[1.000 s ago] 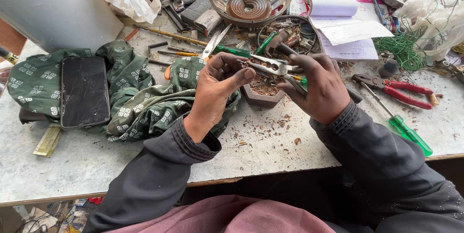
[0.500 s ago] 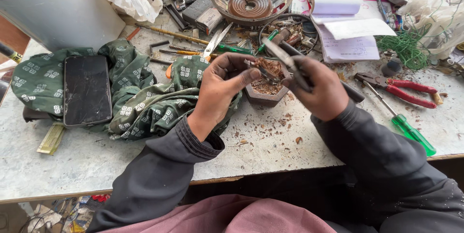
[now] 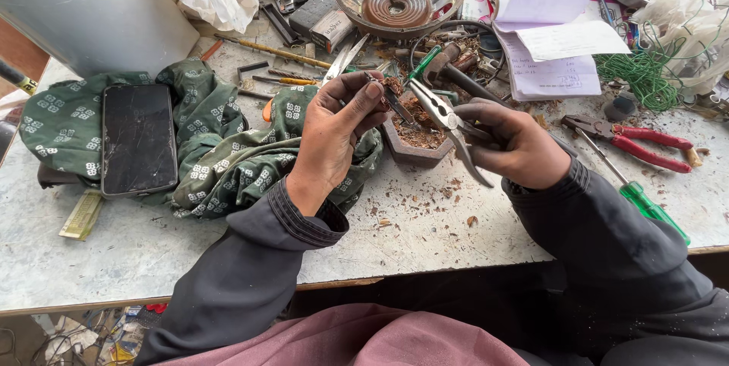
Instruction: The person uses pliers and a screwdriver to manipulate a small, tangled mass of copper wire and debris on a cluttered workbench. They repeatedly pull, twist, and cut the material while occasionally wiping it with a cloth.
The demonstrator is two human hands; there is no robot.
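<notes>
Repair workshop, small bench. My worktop [image 3: 152, 260] was a scuffed, pale slab strewn with metal scraps and shavings. Red-handled pliers [image 3: 630, 137] and a green-handled screwdriver [image 3: 645, 206] lay at my right. A coiled heating element [image 3: 399, 3] sat at the back beside tangled green wire [image 3: 642, 74], loose tools and a paper notepad [image 3: 547, 39].

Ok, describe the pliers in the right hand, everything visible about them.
The pliers are bare grey metal, worn and dull, with no coloured grips showing. The right hand wraps the handles; one bare handle juts out below the fingers toward the person. The jaws point up and left, open a little, their tips near a small dark part pinched in the left hand. They hover above a small brown tray of rusty scraps, clear of the table.
</notes>
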